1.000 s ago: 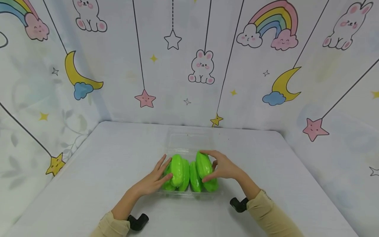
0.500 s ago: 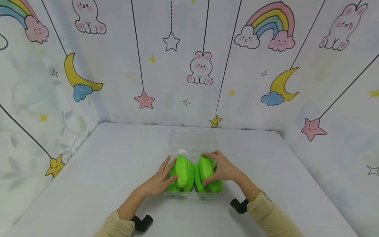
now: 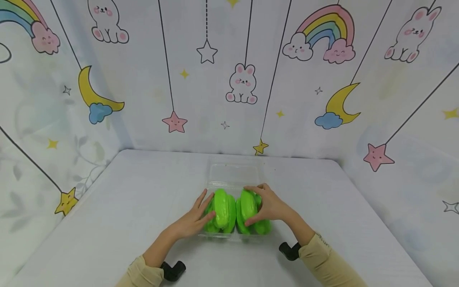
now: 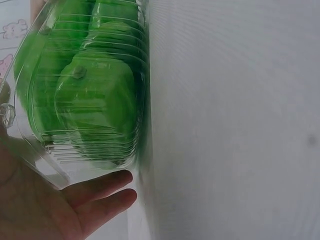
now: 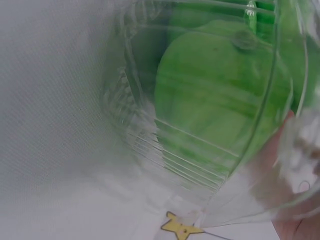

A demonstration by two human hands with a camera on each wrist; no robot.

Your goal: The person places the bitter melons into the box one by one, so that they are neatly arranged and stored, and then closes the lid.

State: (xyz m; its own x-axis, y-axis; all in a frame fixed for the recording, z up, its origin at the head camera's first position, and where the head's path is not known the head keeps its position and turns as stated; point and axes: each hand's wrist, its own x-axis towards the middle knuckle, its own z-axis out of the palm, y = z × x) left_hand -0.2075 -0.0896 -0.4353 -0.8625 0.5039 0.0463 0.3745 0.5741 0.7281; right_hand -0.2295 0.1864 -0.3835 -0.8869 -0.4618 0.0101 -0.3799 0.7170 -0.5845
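Note:
Several bright green, glossy, elongated lobed pieces, looking like toy star fruit, fill a clear plastic clamshell box (image 4: 95, 155) in two side-by-side groups. My left hand (image 3: 190, 220) lies along the box's left side, fingers straight and spread, with its thumb tip at the front of the upper left green piece (image 3: 220, 207). On the other side, my right hand (image 3: 271, 205) curls thumb and index finger round the ends of the upper right green piece (image 3: 248, 205). Through the box wall, the right wrist view shows the rounded end of a green piece (image 5: 215, 95); fingers there are mostly hidden.
The clear lid (image 3: 234, 172) lies folded back behind the box on the white table (image 3: 154, 179). Black angled fittings (image 3: 173, 272) sit by both wrists at the sleeve cuffs. Patterned cloth (image 3: 201, 91) hangs behind the table and along its sides.
The box and left hand have shifted slightly right. The right hand's green piece has come down a little, and the right group now stands closer to the left one.

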